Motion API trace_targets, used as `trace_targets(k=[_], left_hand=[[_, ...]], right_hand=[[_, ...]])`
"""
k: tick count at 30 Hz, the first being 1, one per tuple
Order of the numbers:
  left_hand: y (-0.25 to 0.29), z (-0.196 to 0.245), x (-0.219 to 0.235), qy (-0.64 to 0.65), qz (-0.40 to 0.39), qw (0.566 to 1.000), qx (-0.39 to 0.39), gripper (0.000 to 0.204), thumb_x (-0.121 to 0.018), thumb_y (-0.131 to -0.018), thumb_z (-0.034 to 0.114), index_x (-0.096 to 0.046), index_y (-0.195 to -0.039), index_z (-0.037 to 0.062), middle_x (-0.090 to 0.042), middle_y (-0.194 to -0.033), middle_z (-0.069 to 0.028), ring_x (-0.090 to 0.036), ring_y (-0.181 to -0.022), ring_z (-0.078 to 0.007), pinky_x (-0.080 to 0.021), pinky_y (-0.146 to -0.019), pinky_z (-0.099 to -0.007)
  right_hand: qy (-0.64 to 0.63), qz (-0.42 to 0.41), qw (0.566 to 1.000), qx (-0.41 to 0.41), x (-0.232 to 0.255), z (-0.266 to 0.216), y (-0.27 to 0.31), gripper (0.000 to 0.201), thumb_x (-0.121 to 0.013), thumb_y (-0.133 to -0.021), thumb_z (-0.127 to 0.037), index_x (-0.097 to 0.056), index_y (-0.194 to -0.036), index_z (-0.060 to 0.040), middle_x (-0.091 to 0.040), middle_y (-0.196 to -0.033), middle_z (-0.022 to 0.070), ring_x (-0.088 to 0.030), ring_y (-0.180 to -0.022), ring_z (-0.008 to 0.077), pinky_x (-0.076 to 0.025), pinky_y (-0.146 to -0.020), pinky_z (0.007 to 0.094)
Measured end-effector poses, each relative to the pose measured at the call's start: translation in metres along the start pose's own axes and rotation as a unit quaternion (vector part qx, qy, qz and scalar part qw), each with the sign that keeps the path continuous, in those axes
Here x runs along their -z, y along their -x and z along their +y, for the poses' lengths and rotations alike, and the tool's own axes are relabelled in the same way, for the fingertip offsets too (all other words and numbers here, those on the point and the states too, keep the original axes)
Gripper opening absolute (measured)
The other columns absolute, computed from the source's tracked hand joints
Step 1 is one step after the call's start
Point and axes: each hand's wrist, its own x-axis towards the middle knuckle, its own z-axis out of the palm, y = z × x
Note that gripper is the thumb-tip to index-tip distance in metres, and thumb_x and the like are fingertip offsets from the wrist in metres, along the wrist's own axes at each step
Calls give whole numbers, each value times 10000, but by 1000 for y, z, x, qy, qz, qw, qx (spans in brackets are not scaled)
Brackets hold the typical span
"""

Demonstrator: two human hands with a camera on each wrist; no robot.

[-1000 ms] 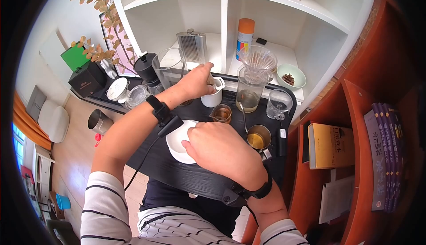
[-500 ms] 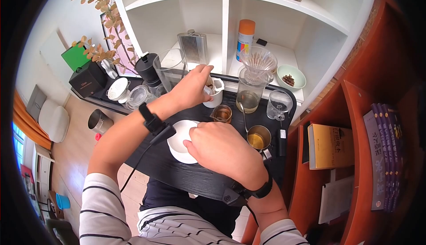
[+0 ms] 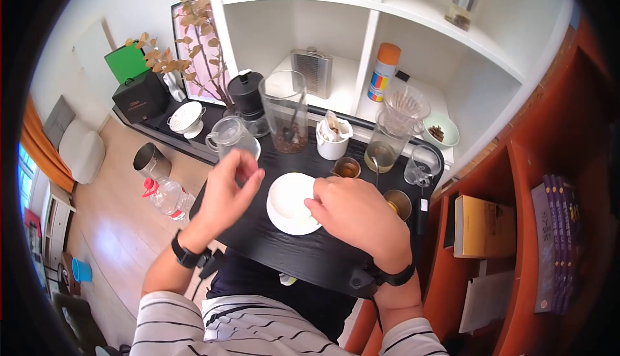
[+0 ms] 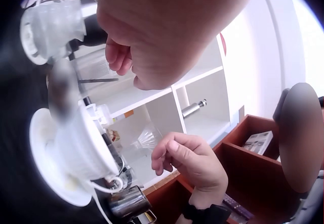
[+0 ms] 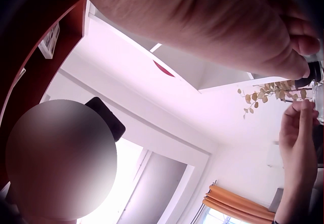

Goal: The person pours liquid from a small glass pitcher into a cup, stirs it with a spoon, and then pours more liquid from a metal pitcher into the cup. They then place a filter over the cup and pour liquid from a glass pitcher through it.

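Observation:
My left hand (image 3: pixel 223 191) hangs over the left part of the black table, fingers loosely bent, nothing between them. In front of it stands a lidded glass jug (image 3: pixel 232 138). A white cup (image 3: pixel 290 191) with a saucer (image 3: pixel 294 227) sits before me. My right hand (image 3: pixel 358 214) overlaps the cup's right rim in the head view; in the left wrist view this hand (image 4: pixel 195 165) appears apart from the cup (image 4: pixel 86 143), fingers loosely curled, nothing visible in them. Farther back, a white mug (image 3: pixel 332 146) bears an opened drip coffee bag (image 3: pixel 332 125).
A tall glass cylinder (image 3: pixel 284 107) and black coffee grinder (image 3: pixel 247 98) stand at the back left. Right of the mug are a small amber glass pitcher (image 3: pixel 349 167), a glass dripper (image 3: pixel 408 103) on a server, a metal cup (image 3: pixel 397 204) and a glass cup (image 3: pixel 423 165).
My left hand has left the white mug and drawn back to the left, so the drip bag shows fully. The head view has shifted; my right hand stays beside the cup.

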Motion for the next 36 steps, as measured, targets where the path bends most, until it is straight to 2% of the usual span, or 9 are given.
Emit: trace_targets(k=[4, 9, 14, 22, 24, 26, 34, 35, 36], left_hand=[[50, -31, 2, 57, 19, 993, 104, 236, -766, -954, 113, -562, -862, 39, -523, -665, 14, -466, -601, -64, -411, -556, -264], [76, -47, 3, 92, -3, 983, 160, 286, -757, -956, 117, -536, -792, 39, -505, -626, -2, -451, -582, -73, -401, -546, -280], [81, -54, -3, 122, -51, 983, 131, 325, -733, -969, 117, -513, -751, 17, -492, -622, -53, -441, -573, -107, -394, -539, -318], [79, -66, -22, 131, -96, 983, 80, 331, -723, -980, 125, -527, -752, -15, -515, -640, -110, -451, -554, -180, -402, -545, -354], [81, -76, -26, 135, -98, 982, 89, 326, -727, -980, 137, -544, -762, -20, -531, -658, -120, -457, -556, -203, -408, -550, -364], [84, -80, -28, 141, -98, 982, 80, 321, -729, -981, 141, -550, -768, -20, -530, -661, -120, -459, -558, -205, -409, -551, -364], [89, -81, -27, 150, -81, 983, 68, 333, -728, -991, 162, -552, -772, -17, -507, -646, -115, -457, -559, -205, -405, -551, -365], [89, -81, -27, 153, -85, 982, 70, 346, -724, -993, 164, -541, -760, -14, -494, -633, -112, -447, -554, -205, -397, -546, -367], [89, -82, -27, 153, -88, 982, 65, 346, -724, -993, 164, -541, -760, -14, -494, -633, -112, -447, -554, -205, -397, -546, -367]], right_hand=[[22, 7, 999, -30, -1, -10, 1, 273, -669, -996, -260, -672, -891, -8, -723, -871, 182, -711, -829, 399, -555, -739, 484], [39, 1, 997, -60, -22, -8, 10, 259, -665, -1006, -262, -665, -906, -23, -710, -839, 186, -701, -824, 403, -549, -731, 492], [16, 60, 986, -154, -57, -9, 55, 256, -681, -1003, -225, -654, -858, -17, -686, -809, 200, -688, -790, 410, -528, -685, 502], [-58, 234, 933, -269, -125, -6, 123, 322, -716, -1003, -165, -591, -779, 28, -575, -656, 169, -549, -548, 304, -432, -547, 390], [-57, 257, 924, -276, -139, -3, 128, 335, -720, -1003, -160, -581, -759, 23, -544, -624, 144, -510, -524, 255, -414, -532, 374], [-54, 284, 911, -295, -149, -2, 130, 333, -733, -985, -183, -583, -760, 11, -570, -655, 157, -577, -560, 332, -444, -547, 409], [-18, 320, 900, -295, -157, -1, 127, 342, -751, -961, -191, -576, -722, -20, -566, -633, 127, -582, -550, 322, -448, -541, 409], [-20, 334, 900, -281, -158, -2, 127, 340, -746, -967, -153, -573, -721, 5, -517, -589, 99, -500, -507, 208, -397, -524, 356], [-19, 338, 897, -283, -158, -3, 127, 340, -746, -967, -153, -573, -721, 5, -517, -589, 99, -500, -507, 208, -397, -524, 356]])
